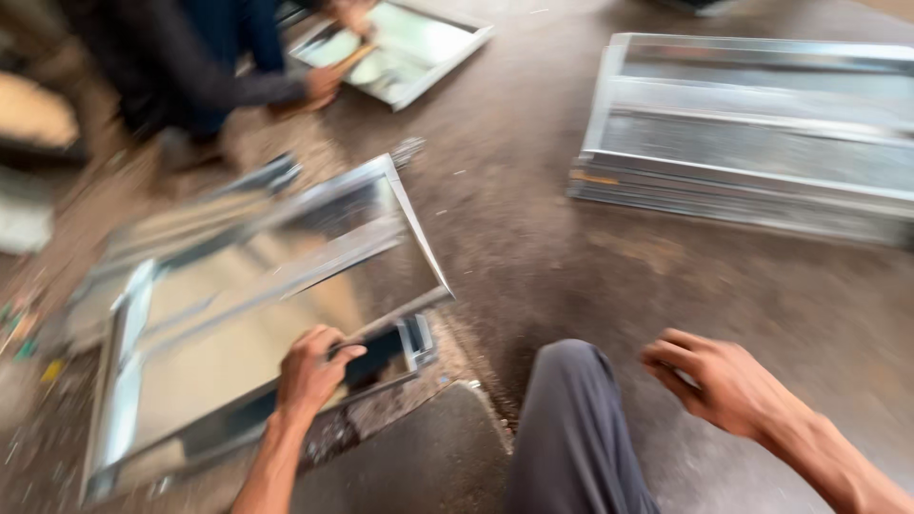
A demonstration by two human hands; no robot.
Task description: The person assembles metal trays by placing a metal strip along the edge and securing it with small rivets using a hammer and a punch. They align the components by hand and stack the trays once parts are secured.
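Head view is showing you sitting on a gritty concrete floor (533, 238): your left hand (309, 371) is gripping the sheet-metal frame (257, 314) edge, your right hand (714, 376) is hovering loosely curled, empty; stacked metal frames (752, 133) are lying beyond it.

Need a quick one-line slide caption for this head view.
Left hand grips a sheet-metal frame on the floor; right hand hovers empty beside the knee.
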